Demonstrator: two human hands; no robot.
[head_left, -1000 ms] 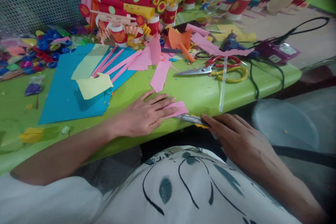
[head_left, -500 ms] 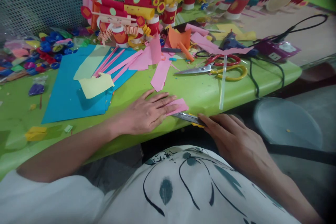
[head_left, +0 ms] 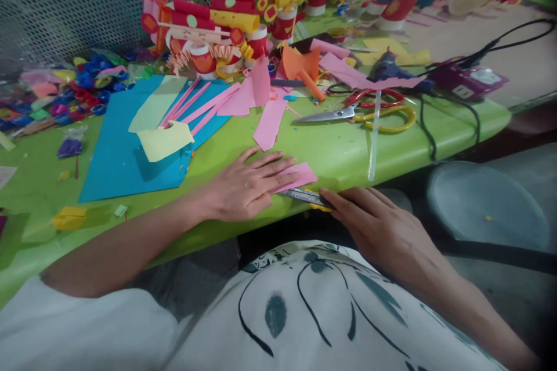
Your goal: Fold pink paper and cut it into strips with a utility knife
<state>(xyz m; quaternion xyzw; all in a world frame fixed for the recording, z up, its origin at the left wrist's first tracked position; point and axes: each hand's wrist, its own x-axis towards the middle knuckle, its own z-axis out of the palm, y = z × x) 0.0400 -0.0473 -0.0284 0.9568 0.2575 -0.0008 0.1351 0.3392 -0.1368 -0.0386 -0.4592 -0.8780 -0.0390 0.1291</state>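
My left hand (head_left: 243,185) lies flat with fingers spread, pressing a small piece of pink paper (head_left: 307,174) onto the green table (head_left: 335,151) near its front edge. In my right hand (head_left: 378,220) is a utility knife (head_left: 308,197) with a grey metal blade and some yellow on its body. Its blade lies along the paper's near edge, and the tip reaches close to my left fingers. Just beyond the left hand rests a pink paper strip (head_left: 270,123) with a pointed end. Scissors (head_left: 335,115) with red and yellow handles lie farther right.
Blue sheets (head_left: 117,151) with pale yellow scraps (head_left: 165,142) lie at left. Paper-cup figures (head_left: 202,61) stand at the back. To the right are a glue gun (head_left: 387,66), a purple box (head_left: 467,78) with black cords and, below the table, a round stool (head_left: 487,203).
My right hand and the utility knife have moved slightly left along the paper's edge. My left hand stays pressed on the paper. The whole view has shifted a little.
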